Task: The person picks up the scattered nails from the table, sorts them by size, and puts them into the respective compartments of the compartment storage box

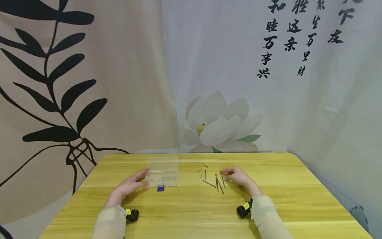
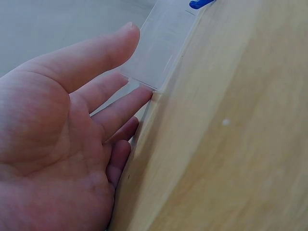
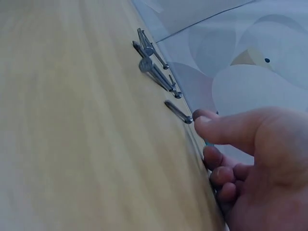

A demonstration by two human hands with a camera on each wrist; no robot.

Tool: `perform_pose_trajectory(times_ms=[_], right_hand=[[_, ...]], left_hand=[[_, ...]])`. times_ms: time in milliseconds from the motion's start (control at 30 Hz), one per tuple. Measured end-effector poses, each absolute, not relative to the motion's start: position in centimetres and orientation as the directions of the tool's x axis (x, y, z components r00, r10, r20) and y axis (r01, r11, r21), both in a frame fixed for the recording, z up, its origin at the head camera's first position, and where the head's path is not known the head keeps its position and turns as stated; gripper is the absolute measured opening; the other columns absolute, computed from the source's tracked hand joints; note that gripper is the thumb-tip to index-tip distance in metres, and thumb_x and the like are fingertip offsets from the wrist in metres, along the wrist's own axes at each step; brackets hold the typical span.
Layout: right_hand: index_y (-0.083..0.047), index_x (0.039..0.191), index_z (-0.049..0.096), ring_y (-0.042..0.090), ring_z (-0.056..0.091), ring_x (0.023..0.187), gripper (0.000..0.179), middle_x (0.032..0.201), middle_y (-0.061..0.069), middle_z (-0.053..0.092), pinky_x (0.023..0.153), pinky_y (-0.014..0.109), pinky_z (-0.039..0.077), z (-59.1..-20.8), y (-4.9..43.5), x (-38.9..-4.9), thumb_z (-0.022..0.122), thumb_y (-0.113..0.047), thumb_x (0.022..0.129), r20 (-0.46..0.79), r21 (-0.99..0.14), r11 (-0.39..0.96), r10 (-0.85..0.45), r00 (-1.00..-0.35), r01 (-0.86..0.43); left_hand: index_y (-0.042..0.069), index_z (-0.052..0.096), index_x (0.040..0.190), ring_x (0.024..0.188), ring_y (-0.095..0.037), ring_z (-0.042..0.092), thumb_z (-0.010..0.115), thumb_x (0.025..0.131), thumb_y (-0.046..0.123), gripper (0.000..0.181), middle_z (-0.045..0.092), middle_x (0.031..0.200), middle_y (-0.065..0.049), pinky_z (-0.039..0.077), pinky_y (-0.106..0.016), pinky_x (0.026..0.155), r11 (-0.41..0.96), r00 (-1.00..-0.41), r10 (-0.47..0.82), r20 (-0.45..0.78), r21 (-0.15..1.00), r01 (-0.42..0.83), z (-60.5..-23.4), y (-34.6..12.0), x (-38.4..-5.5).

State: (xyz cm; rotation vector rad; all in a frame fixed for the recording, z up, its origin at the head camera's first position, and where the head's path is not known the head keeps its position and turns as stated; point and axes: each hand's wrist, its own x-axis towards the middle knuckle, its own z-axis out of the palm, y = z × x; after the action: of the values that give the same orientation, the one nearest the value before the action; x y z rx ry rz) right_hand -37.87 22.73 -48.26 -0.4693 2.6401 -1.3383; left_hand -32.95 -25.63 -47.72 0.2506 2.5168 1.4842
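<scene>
A clear plastic box (image 1: 162, 177) lies with its lid (image 1: 163, 163) raised at the back and a blue latch (image 1: 160, 188) at its front. At the box's left side is my left hand (image 1: 127, 186), thumb and fingers spread; the left wrist view puts the fingertips (image 2: 144, 95) at the box's edge (image 2: 156, 53). Several metal nails (image 1: 217, 182) lie loose right of the box. My right hand (image 1: 238, 176) is beside the rightmost nail (image 1: 223, 182), fingers loosely bent. In the right wrist view its thumb tip is close to that nail's head (image 3: 188, 120); whether they touch is unclear.
Smaller nails or screws (image 1: 206, 166) lie a little farther back on the wooden table (image 1: 185, 215). Behind the table hangs a printed cloth (image 1: 223, 66) with a lotus and dark writing. Both wrists carry black cameras (image 1: 244, 210).
</scene>
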Motion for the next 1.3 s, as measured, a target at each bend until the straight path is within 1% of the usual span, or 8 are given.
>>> perform_pose_trajectory(times_ms=[100, 167, 267, 500, 733, 867, 1067, 1300], right_hand=[[-0.005, 0.115, 0.071, 0.023, 0.051, 0.094, 0.028, 0.111, 0.01, 0.063, 0.081, 0.039, 0.044, -48.3, 22.7, -37.6, 0.067, -0.001, 0.087, 0.018, -0.796, 0.566, -0.331, -0.943, -0.214], [-0.004, 0.114, 0.071, 0.021, 0.047, 0.086, 0.028, 0.104, 0.008, 0.063, 0.073, 0.035, 0.04, -48.3, 22.6, -37.4, 0.066, 0.001, 0.087, 0.029, -0.795, 0.563, -0.335, -0.942, -0.225], [-0.003, 0.112, 0.072, 0.019, 0.045, 0.082, 0.027, 0.101, 0.008, 0.063, 0.069, 0.032, 0.038, -48.3, 22.5, -37.2, 0.065, 0.003, 0.087, 0.049, -0.793, 0.557, -0.347, -0.937, -0.248], [-0.003, 0.107, 0.073, 0.02, 0.054, 0.09, 0.023, 0.11, 0.011, 0.066, 0.076, 0.035, 0.046, -48.2, 22.1, -36.9, 0.068, 0.001, 0.086, 0.043, -0.796, 0.559, -0.328, -0.944, -0.23], [-0.004, 0.099, 0.076, 0.023, 0.063, 0.094, 0.016, 0.098, 0.006, 0.071, 0.08, 0.039, 0.052, -47.9, 22.4, -36.5, 0.069, -0.002, 0.084, 0.105, -0.806, 0.517, -0.356, -0.929, -0.289], [-0.004, 0.097, 0.076, 0.024, 0.063, 0.094, 0.014, 0.096, 0.005, 0.071, 0.081, 0.039, 0.052, -47.9, 22.5, -36.5, 0.069, -0.002, 0.084, 0.113, -0.805, 0.513, -0.361, -0.926, -0.298], [-0.003, 0.102, 0.075, 0.025, 0.06, 0.096, 0.018, 0.102, 0.008, 0.069, 0.081, 0.039, 0.05, -48.2, 22.4, -36.8, 0.068, 0.001, 0.086, 0.066, -0.798, 0.544, -0.346, -0.936, -0.257], [-0.006, 0.091, 0.077, 0.025, 0.06, 0.098, 0.015, 0.097, 0.003, 0.068, 0.088, 0.047, 0.049, -48.4, 22.4, -36.8, 0.066, 0.004, 0.086, 0.052, -0.8, 0.554, -0.318, -0.947, -0.23]], left_hand=[[0.008, 0.026, 0.154, 0.141, -0.048, 0.015, 0.068, 0.092, 0.027, 0.077, 0.023, 0.154, -0.028, 0.013, -0.068, 0.108, 0.483, -0.964, 0.244, -0.101, 0.875, 0.03, -47.7, -25.5, -32.9], [0.008, 0.026, 0.154, 0.141, -0.048, 0.015, 0.068, 0.092, 0.027, 0.077, 0.023, 0.154, -0.027, 0.013, -0.068, 0.108, 0.481, -0.964, 0.247, -0.101, 0.876, 0.032, -47.7, -25.5, -32.9], [0.007, 0.026, 0.153, 0.141, -0.048, 0.014, 0.068, 0.092, 0.026, 0.077, 0.023, 0.154, -0.027, 0.012, -0.068, 0.108, 0.473, -0.962, 0.254, -0.098, 0.88, 0.036, -47.6, -25.5, -32.8], [0.006, 0.025, 0.153, 0.14, -0.049, 0.013, 0.066, 0.093, 0.025, 0.076, 0.022, 0.154, -0.028, 0.013, -0.069, 0.107, 0.471, -0.958, 0.271, -0.095, 0.881, 0.046, -47.4, -25.8, -32.6], [0.006, 0.025, 0.153, 0.14, -0.049, 0.014, 0.065, 0.094, 0.024, 0.074, 0.023, 0.154, -0.028, 0.015, -0.069, 0.107, 0.464, -0.959, 0.268, -0.095, 0.885, 0.042, -47.3, -25.8, -32.6], [0.006, 0.025, 0.154, 0.14, -0.049, 0.014, 0.065, 0.094, 0.025, 0.074, 0.023, 0.154, -0.029, 0.016, -0.069, 0.107, 0.47, -0.958, 0.271, -0.099, 0.882, 0.042, -47.3, -25.8, -32.6], [0.006, 0.025, 0.154, 0.14, -0.05, 0.015, 0.065, 0.094, 0.025, 0.075, 0.022, 0.153, -0.029, 0.018, -0.069, 0.106, 0.47, -0.957, 0.273, -0.101, 0.882, 0.041, -47.4, -25.7, -32.6], [0.006, 0.024, 0.154, 0.14, -0.05, 0.014, 0.066, 0.093, 0.025, 0.076, 0.022, 0.153, -0.03, 0.018, -0.069, 0.106, 0.465, -0.955, 0.278, -0.106, 0.884, 0.038, -47.4, -25.8, -32.6]])
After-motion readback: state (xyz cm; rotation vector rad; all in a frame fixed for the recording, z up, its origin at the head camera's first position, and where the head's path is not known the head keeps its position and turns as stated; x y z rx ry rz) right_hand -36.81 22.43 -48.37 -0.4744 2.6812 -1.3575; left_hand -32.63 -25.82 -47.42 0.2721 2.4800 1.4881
